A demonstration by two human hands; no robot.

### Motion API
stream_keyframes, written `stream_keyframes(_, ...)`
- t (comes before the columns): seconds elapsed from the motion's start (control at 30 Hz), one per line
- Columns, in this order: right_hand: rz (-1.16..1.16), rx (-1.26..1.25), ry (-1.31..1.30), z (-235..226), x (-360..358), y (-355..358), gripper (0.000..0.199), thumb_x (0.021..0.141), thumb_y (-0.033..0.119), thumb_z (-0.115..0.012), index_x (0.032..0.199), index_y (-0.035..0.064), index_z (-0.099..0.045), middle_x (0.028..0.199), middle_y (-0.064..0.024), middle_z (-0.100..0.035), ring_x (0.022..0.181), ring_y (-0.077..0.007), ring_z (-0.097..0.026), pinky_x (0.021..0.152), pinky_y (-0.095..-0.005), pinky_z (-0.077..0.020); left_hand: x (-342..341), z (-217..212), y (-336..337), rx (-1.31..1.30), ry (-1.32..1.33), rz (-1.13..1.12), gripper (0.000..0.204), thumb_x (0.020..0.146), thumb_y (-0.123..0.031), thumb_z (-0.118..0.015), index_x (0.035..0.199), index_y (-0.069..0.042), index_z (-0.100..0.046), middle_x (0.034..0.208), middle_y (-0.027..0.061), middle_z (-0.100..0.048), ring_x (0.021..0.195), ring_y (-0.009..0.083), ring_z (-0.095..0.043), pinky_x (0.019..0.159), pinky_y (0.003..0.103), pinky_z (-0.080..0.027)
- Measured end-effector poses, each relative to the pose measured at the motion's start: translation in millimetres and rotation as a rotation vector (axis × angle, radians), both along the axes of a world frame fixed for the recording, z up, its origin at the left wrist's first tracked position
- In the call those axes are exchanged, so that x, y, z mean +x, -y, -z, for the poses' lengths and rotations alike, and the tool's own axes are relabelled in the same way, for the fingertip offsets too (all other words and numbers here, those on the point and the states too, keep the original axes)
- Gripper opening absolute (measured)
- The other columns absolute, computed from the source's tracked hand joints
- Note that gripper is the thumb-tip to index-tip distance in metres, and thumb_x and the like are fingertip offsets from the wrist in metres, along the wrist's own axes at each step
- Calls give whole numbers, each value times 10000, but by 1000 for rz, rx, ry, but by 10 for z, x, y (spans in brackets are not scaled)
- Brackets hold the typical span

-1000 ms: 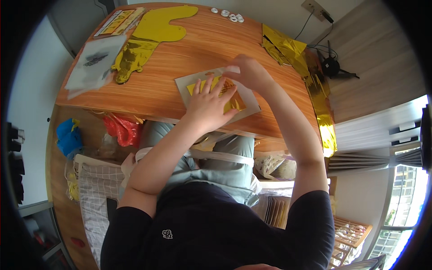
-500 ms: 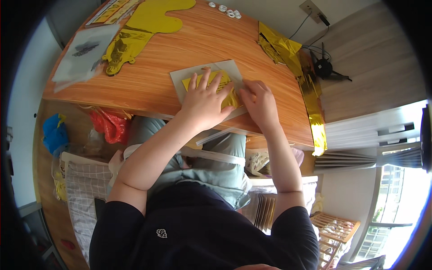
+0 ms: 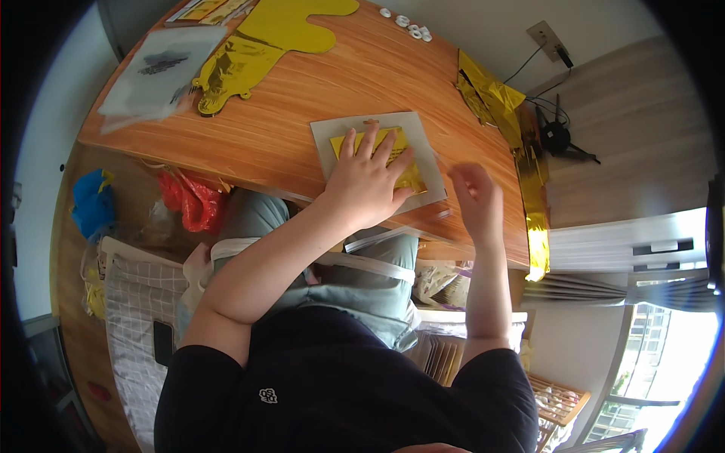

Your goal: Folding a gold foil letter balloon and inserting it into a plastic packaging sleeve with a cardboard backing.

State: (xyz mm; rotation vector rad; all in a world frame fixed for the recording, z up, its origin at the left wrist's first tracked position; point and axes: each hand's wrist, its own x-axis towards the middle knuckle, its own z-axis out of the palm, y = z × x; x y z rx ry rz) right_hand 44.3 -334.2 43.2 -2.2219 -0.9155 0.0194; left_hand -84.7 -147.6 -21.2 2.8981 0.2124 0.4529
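Left grip (image 3: 368, 181) is resting palm down with its fingers spread apart, clamping nothing. Directly beneath it, a yellow sheet (image 3: 411, 180) is lying within the outline of a pale, squarish sleeve (image 3: 431, 161); whether the sheet is inside or on top is hard to tell. Just beyond the sleeve's right edge, the right grip (image 3: 481, 198) is hovering apart from it, fingers curled and blurred, so whether they are holding anything cannot be told. Both are working near the close edge of the wooden surface (image 3: 272, 143). Farther ahead and left of the left grip, a flat gold foil shape (image 3: 260, 60) is lying; ahead of the right grip, a gold foil strip (image 3: 487, 87) is stretching. Uneven palm pressure could be creasing the sheet, and a sideways push could be sending the sleeve over that close edge.
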Motion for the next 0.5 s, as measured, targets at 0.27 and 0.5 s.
stream_keyframes(0.27,207,-72,28,125,-631,729,108,908,76,-772,996,19,-749,833,-58,-740,748,-120,-663,724,-266,-522,8,-11,-31,-15,18,-8,585,1090,-507,-416,1587,-200,-446,1652,146,-391,1564,399,-269,1253,620,-197)
stream_keyframes(0.5,283,57,330,373,-592,508,106,877,47,-788,979,28,-768,897,-86,-731,819,-205,-683,769,-330,-544,7,-21,-25,-10,39,-10,554,1097,-465,-416,1584,-202,-452,1641,151,-406,1555,387,-293,1249,616,-213)
